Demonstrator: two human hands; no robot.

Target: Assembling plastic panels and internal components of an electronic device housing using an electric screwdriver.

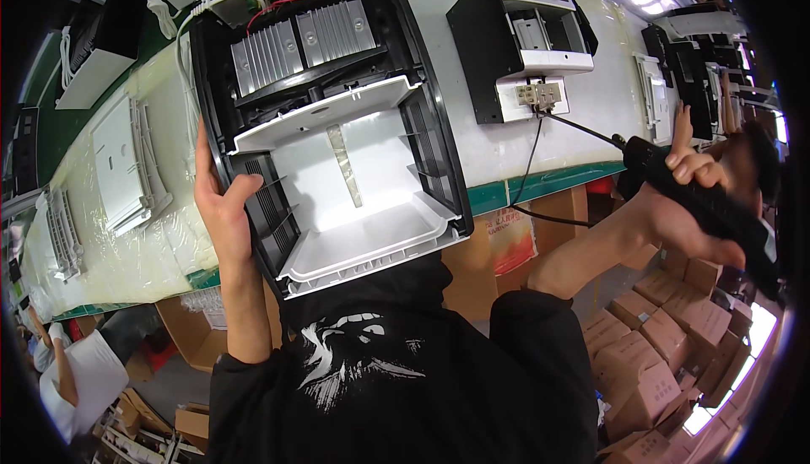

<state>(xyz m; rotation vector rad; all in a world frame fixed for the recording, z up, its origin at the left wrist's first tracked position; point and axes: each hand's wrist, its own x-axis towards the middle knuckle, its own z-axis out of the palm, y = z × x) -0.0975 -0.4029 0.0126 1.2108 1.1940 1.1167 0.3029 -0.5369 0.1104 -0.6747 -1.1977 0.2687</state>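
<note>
In front of me a large black appliance housing is tipped up, its near end by my chest. Inside are a white bin-like compartment with a strip of tape, finned silver metal blocks and a small circuit board with wires. My left hand is closed on its left wall, thumb over the rim. Out to the right, my right hand is closed around a long black corded device, its kind unclear. A black cord runs from it toward a beige terminal block on the table.
A black-and-white box unit stands behind the terminal block. White panels lie stacked on the plastic-covered table at left. Cardboard boxes are piled on the floor at right. Another person is at lower left; another hand shows at right.
</note>
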